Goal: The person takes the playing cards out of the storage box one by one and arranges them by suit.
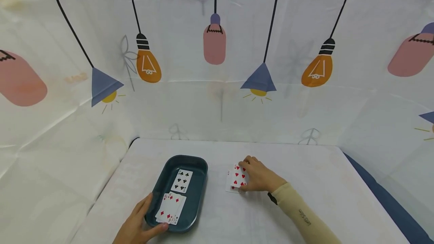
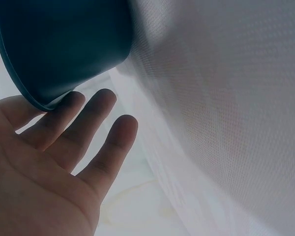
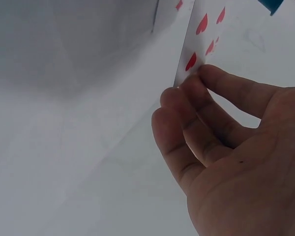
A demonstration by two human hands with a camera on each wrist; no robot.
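My right hand [image 1: 259,174] pinches a hearts playing card [image 1: 238,176] by its far and near edges, right of the tray. At least one more card [image 1: 228,182] lies beneath it on the table, with a red diamond showing in the right wrist view. My left hand [image 1: 137,219] rests at the near left corner of a dark teal tray [image 1: 194,202]. Its thumb is at the near rim, and its fairly straight fingers [image 2: 101,101] are spread beside the outer wall. Inside the tray, a clubs card [image 1: 182,180] lies beyond an overlapping group of diamonds cards [image 1: 171,208].
A white cloth covers the table [image 1: 271,225]. Behind it, and on the left, hangs a pale sheet [image 1: 190,104] printed with lamps and bulbs. Something dark blue [image 1: 383,199] lies along the table's right edge.
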